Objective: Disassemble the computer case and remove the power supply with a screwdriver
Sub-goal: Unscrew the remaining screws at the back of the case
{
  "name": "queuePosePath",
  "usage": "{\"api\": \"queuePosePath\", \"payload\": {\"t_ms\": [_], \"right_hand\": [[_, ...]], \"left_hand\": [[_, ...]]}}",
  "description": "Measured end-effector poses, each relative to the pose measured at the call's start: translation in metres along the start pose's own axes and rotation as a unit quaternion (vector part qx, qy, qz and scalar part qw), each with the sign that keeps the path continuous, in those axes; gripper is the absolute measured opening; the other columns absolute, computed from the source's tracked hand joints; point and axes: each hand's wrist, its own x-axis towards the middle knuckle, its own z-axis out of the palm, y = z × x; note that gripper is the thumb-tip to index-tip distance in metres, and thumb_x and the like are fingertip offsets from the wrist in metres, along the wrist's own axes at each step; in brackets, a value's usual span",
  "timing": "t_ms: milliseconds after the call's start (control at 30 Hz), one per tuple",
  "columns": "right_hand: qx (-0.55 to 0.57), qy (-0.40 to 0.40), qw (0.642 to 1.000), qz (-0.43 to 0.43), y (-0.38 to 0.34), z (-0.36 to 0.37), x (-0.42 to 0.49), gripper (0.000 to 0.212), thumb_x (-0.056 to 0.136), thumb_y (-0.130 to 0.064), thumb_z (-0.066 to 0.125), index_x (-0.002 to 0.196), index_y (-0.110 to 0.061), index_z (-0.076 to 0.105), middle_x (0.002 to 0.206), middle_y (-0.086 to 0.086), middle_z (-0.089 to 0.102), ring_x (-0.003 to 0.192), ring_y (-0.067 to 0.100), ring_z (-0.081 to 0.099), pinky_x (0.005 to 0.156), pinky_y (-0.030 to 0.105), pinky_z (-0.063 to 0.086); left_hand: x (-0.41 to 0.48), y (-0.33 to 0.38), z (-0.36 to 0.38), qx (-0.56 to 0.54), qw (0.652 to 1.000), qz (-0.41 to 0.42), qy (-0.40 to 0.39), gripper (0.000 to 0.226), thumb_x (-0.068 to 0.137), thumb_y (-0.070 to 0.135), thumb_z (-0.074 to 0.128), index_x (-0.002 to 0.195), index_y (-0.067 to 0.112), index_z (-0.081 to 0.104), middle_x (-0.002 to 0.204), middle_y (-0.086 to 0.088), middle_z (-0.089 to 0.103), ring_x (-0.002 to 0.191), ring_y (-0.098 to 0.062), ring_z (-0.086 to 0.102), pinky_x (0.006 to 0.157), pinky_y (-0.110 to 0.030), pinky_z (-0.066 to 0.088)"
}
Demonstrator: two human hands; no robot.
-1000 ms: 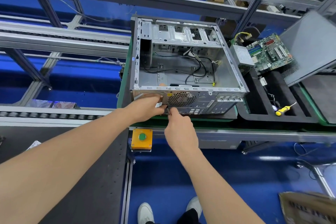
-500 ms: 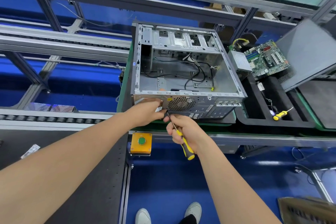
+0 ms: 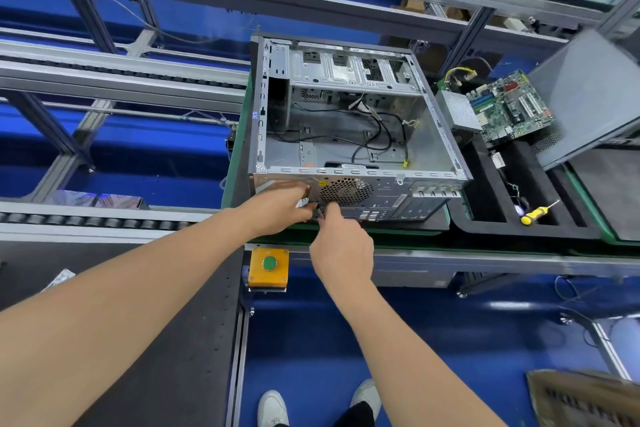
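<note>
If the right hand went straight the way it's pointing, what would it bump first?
Probably the computer case's back panel beside the fan grille; the right hand's screwdriver tip looks almost there.

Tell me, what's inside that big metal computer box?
Inside the computer case, loose black cables lie on the floor, and a metal rack sits at the far end. The near wall hides the floor right behind it.

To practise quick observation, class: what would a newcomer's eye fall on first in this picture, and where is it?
The open computer case sits in the middle, bare metal inside but for loose black cables. Both hands meet at its near panel: the left hand rests against it beside the fan grille, and the right hand holds a screwdriver there. At the right, a green motherboard stands out.
</note>
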Motion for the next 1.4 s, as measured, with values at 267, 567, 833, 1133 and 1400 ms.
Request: {"api": "queuePosePath", "payload": {"t_ms": [267,567,833,1133,1400], "right_hand": [[0.457,-0.170,0.867,0.103,0.022,-0.009,0.019,0.018,0.107,-0.021,0.054,0.109,-0.007,0.066,0.072,0.007,0.075,0.041,0.022,0.046,0.044,0.031,0.041],[0.751,-0.361,0.521,0.184,0.044,-0.009,0.021,0.017,0.109,-0.018,0.047,0.108,-0.006,0.058,0.072,0.002,0.052,0.035,0.005,0.035,0.030,0.015,0.029],[0.718,-0.359,0.559,0.208,0.032,-0.008,0.030,0.028,0.109,-0.028,0.050,0.097,-0.007,0.064,0.064,0.002,0.051,0.032,0.008,0.028,0.028,0.021,0.024],[0.642,-0.179,0.698,0.262,0.004,0.004,0.016,0.015,0.103,-0.023,0.065,0.100,-0.009,0.059,0.059,-0.001,0.045,0.042,0.013,0.030,0.039,0.025,0.026],[0.761,-0.177,0.502,0.370,-0.005,0.002,0.023,0.019,0.104,-0.021,0.062,0.097,-0.004,0.068,0.055,-0.007,0.027,0.037,0.008,0.023,0.033,0.021,0.023]], "left_hand": [[-0.002,0.003,-0.003,0.007,1.000,0.012,-0.006,0.032,0.101,0.040,0.053,0.123,0.018,0.062,0.116,-0.001,0.066,0.096,-0.014,0.055,0.078,-0.027,0.041],[-0.005,0.003,-0.005,0.016,1.000,0.012,-0.005,0.033,0.102,0.042,0.050,0.121,0.019,0.063,0.117,-0.002,0.068,0.103,-0.019,0.061,0.091,-0.035,0.050],[-0.005,0.002,-0.003,0.002,1.000,0.029,0.005,0.030,0.101,0.047,0.053,0.120,0.026,0.063,0.106,0.011,0.062,0.090,-0.007,0.052,0.075,-0.025,0.039],[-0.009,0.004,-0.009,-0.048,0.998,0.004,-0.041,0.043,0.096,0.025,0.050,0.138,0.027,0.055,0.134,0.007,0.061,0.117,-0.012,0.055,0.093,-0.028,0.043],[-0.009,0.000,-0.005,-0.168,0.983,-0.064,0.019,0.042,0.111,0.034,0.034,0.151,0.029,0.044,0.155,0.002,0.045,0.140,-0.017,0.040,0.104,-0.022,0.028]]}}
